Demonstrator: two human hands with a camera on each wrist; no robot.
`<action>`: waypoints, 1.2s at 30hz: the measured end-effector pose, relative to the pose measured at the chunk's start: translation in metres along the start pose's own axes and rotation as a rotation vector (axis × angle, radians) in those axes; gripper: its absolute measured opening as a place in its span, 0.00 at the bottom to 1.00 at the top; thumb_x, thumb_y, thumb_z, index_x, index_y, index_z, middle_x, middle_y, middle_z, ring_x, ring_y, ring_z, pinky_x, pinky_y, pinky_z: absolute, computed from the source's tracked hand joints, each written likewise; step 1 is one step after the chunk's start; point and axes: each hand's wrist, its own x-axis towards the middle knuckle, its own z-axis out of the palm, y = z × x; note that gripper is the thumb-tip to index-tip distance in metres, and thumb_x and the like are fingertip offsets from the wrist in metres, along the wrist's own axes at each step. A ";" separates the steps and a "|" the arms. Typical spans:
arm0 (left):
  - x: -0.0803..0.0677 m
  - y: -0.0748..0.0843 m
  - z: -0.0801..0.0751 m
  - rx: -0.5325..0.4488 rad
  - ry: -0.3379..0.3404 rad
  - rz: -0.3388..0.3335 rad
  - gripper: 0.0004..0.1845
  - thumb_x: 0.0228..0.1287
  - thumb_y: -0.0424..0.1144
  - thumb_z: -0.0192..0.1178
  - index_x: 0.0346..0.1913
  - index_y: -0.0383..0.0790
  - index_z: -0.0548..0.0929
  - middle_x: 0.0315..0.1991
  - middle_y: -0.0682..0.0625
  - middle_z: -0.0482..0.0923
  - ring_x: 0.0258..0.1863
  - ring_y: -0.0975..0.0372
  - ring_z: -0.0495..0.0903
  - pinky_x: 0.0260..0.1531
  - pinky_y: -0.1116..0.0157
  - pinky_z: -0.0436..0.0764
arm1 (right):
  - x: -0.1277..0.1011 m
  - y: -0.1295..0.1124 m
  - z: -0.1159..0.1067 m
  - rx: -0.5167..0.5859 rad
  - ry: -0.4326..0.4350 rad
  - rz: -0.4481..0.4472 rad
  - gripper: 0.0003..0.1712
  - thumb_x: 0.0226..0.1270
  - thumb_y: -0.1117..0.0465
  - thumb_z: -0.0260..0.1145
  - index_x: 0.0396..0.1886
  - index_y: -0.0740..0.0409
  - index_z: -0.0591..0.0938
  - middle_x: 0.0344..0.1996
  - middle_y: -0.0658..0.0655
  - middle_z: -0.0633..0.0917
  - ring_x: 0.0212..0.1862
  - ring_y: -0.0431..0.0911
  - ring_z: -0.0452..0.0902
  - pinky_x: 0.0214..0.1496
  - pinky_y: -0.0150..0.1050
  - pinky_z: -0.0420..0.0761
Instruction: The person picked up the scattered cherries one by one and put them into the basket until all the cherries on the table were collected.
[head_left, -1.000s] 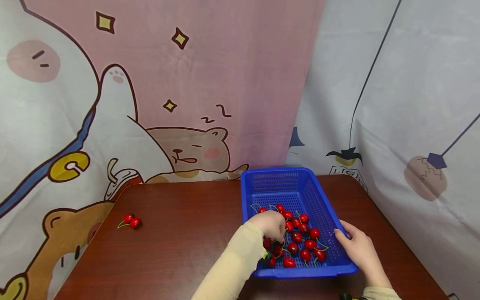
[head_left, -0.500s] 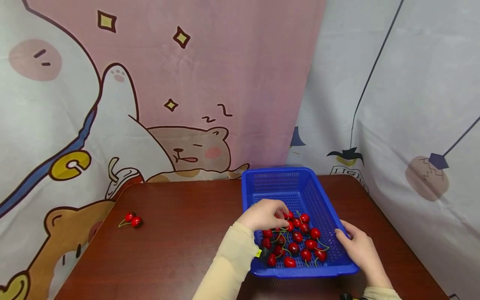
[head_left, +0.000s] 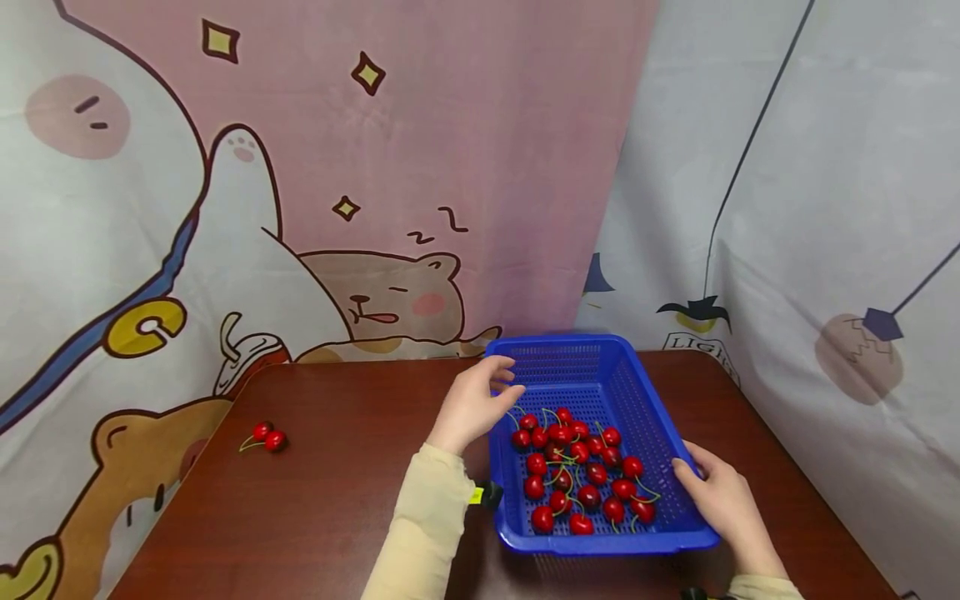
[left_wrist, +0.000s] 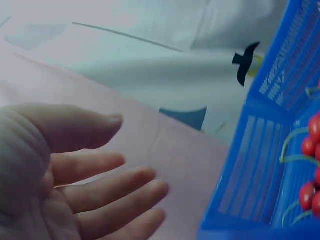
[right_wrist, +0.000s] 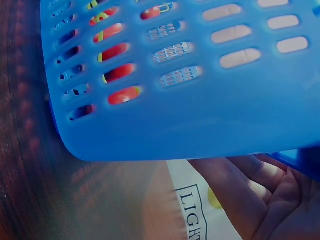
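A blue plastic basket (head_left: 607, 546) with perforated walls stands at the right of the table, with many red cherries (head_left: 588, 497) on green stems in its near and middle part. My left hand (head_left: 472, 404) hovers by the basket's left rim. In the left wrist view its fingers (left_wrist: 120, 187) are loosely extended and nothing lies in the palm. On the opposite side my right hand (head_left: 723, 496) grips the basket's right rim, thumb on top. The right wrist view shows that hand (right_wrist: 260, 200) partly hidden behind the blue wall.
Two joined cherries (head_left: 268, 437) lie near the left edge of the dark brown wooden table (head_left: 360, 433). A printed cartoon curtain (head_left: 525, 167) hangs behind the table and along its sides.
My left hand has lifted out from among the cherries and moved left and away to the basket's left rim, its fingers spreading. The right hand keeps its hold on the basket.
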 end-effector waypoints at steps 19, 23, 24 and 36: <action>-0.021 -0.065 -0.015 0.106 0.264 -0.154 0.27 0.62 0.40 0.67 0.62 0.30 0.76 0.56 0.36 0.78 0.56 0.45 0.77 0.57 0.47 0.74 | 0.000 0.001 0.000 -0.001 -0.004 0.006 0.32 0.75 0.52 0.57 0.67 0.73 0.68 0.46 0.75 0.82 0.33 0.52 0.85 0.32 0.45 0.84; -0.024 -0.076 -0.020 0.175 0.252 -0.175 0.31 0.62 0.42 0.67 0.64 0.30 0.74 0.60 0.35 0.75 0.59 0.43 0.74 0.59 0.46 0.72 | 0.001 0.001 0.001 -0.004 -0.004 0.006 0.32 0.75 0.52 0.57 0.67 0.72 0.68 0.46 0.75 0.82 0.33 0.52 0.85 0.33 0.46 0.84; -0.025 -0.079 -0.021 0.192 0.250 -0.179 0.32 0.62 0.42 0.68 0.65 0.30 0.73 0.61 0.34 0.74 0.60 0.42 0.73 0.60 0.46 0.71 | 0.001 0.001 0.001 -0.006 -0.005 0.007 0.33 0.75 0.52 0.57 0.67 0.72 0.68 0.46 0.75 0.82 0.33 0.52 0.85 0.33 0.46 0.85; -0.042 -0.122 -0.046 0.377 0.216 -0.259 0.40 0.59 0.48 0.70 0.68 0.29 0.68 0.64 0.30 0.68 0.62 0.38 0.68 0.59 0.40 0.69 | 0.001 0.001 0.001 -0.011 0.004 0.003 0.32 0.75 0.52 0.57 0.67 0.72 0.69 0.45 0.74 0.83 0.32 0.52 0.85 0.32 0.45 0.84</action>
